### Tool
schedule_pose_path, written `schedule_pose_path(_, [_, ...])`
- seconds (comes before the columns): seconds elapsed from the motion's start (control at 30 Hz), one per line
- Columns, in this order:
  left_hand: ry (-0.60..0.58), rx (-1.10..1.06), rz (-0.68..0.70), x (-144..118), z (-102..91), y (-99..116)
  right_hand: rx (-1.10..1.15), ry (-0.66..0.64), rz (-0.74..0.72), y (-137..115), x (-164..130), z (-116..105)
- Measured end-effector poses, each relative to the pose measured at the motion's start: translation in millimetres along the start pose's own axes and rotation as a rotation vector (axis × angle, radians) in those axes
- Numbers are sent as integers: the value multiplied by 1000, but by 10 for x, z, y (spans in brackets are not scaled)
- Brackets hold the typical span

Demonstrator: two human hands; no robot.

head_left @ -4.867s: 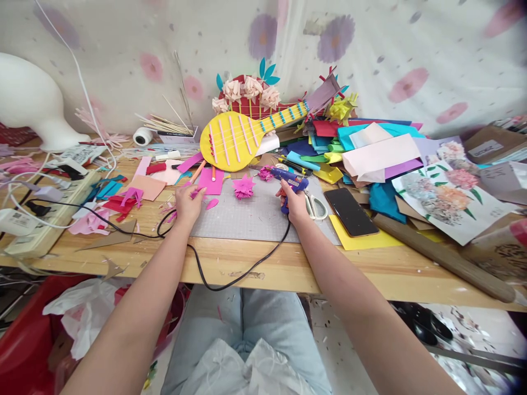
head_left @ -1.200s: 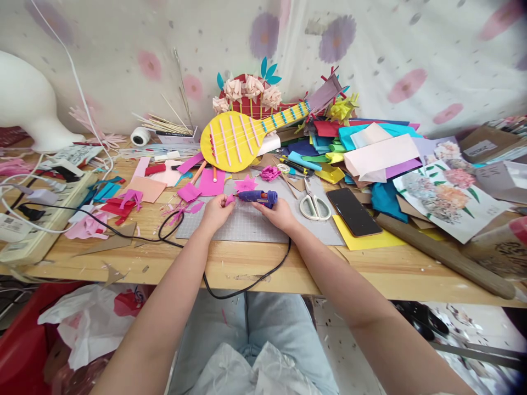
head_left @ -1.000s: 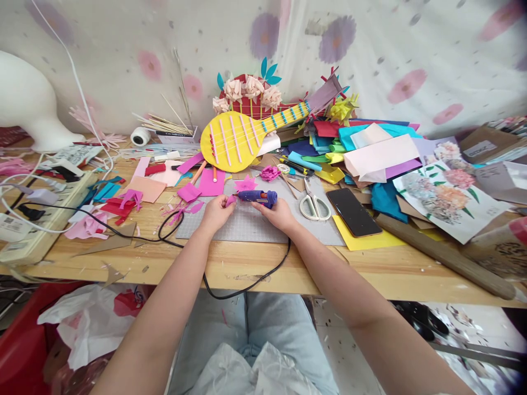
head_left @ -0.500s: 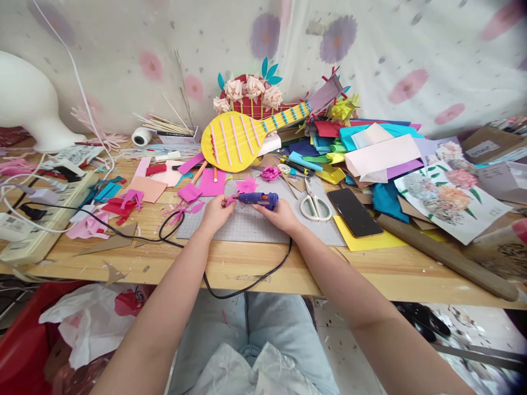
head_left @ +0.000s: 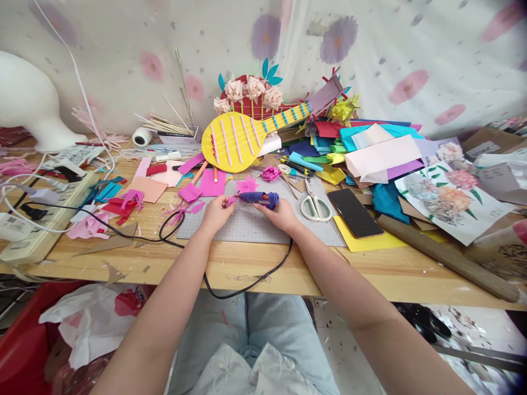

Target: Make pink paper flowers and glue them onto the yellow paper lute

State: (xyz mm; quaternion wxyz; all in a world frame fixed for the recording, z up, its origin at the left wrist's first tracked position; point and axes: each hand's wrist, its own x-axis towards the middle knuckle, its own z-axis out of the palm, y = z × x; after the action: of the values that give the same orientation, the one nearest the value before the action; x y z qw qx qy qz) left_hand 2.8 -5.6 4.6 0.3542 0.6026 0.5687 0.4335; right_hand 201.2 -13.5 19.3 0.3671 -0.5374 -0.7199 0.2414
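Near the centre of the frame, the left hand point(head_left: 214, 212) pinches a small magenta paper petal point(head_left: 231, 201) between thumb and fingertips, closed on it just above the grey cutting mat point(head_left: 255, 225). The right hand point(head_left: 281, 215) is wrapped around a blue hot glue gun point(head_left: 260, 198) that lies almost level, its nozzle pointing left and meeting the petal. The two hands sit close together but do not touch.

The gun's black power cord point(head_left: 230, 291) drops off the front edge of the wooden table point(head_left: 288, 269), loops below it and runs back up toward the left of the frame. Just above the gun lies a finished magenta paper flower point(head_left: 247, 185); a yellow paper guitar with pink strings point(head_left: 239, 141) leans further back. To the right of the mat lie white-handled scissors point(head_left: 315, 206) and a black smartphone point(head_left: 349, 204), the phone resting partly on a yellow paper sheet point(head_left: 362, 238).

The risks look plain. The nozzle is very near the left fingertips, so a slight slip or an overfull squeeze could put hot glue on skin. The petal is small and thin, and too much glue would likely soak through, string, or drip onto the mat. The hanging cord loop could catch on a knee or forearm and jerk the gun off its mark. Loose paper scraps beside the mat could stick to any stray bead.
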Motion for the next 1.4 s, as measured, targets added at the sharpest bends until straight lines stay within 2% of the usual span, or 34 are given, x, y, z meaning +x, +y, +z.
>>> schedule_pose_path(0.2, [-4, -83, -53, 16, 6, -3, 98, 59, 10, 49, 18, -17])
schedule_pose_path(0.47, [-31, -129, -36, 32, -19, -81, 401, 215, 161, 103, 81, -112])
schedule_pose_path(0.7, [-30, -260, -84, 18, -56, 85, 615, 316, 252, 203, 166, -144])
schedule_pose_path(0.9, [-5, -316, -208, 74, -115, 155, 687, 307, 279, 204, 179, -151])
schedule_pose_path(1.0, [63, -236, -188, 133, -197, 136, 658, 301, 288, 195, 176, -154])
schedule_pose_path(1.1, [90, -41, -44, 218, -317, 88, 640, 296, 283, 198, 177, -152])
schedule_pose_path(1.2, [-32, 264, 79, 333, -412, 39, 653, 288, 278, 203, 175, -147])
schedule_pose_path(1.27, [-116, 435, 103, 425, -440, 29, 658, 286, 277, 205, 170, -145])
schedule_pose_path(1.4, [-190, 593, 141, 619, -425, 67, 631, 288, 277, 219, 162, -140])
